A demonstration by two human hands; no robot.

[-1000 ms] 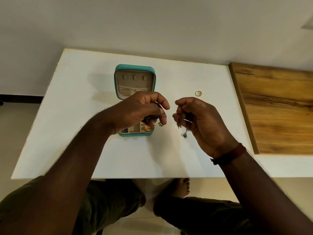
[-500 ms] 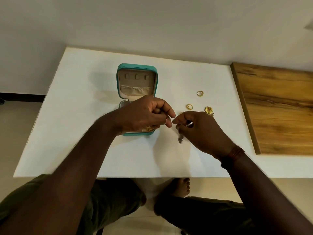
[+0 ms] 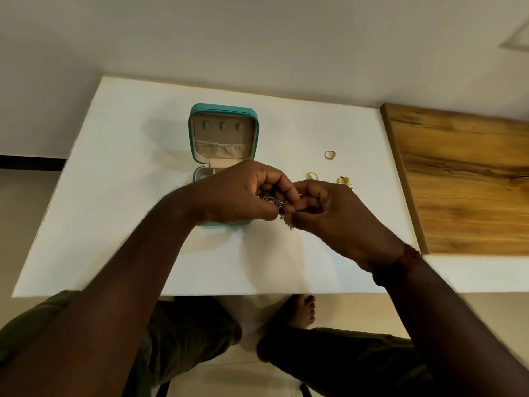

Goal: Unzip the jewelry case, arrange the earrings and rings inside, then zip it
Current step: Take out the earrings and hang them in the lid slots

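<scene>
A teal jewelry case (image 3: 223, 110) lies open on the white table (image 3: 120, 196), its beige lid upright at the back. My left hand (image 3: 243, 193) hovers over the case's lower tray and pinches a dark dangling earring (image 3: 273, 201). My right hand (image 3: 329, 213) meets it fingertip to fingertip and holds a second dangling earring (image 3: 288, 223) that hangs below its fingers. On the table to the right lie a gold ring (image 3: 330, 155), another gold ring (image 3: 312, 175) and a gold ornate piece (image 3: 344, 181). Most of the tray is hidden by my left hand.
A wooden board (image 3: 463, 184) covers the table's right end. The wall runs behind the table's far edge. My legs and a bare foot (image 3: 300, 310) show under the near edge.
Both hands came together in front of the case until their fingertips touch. My right hand moved down and left, uncovering the second ring and the gold ornate piece.
</scene>
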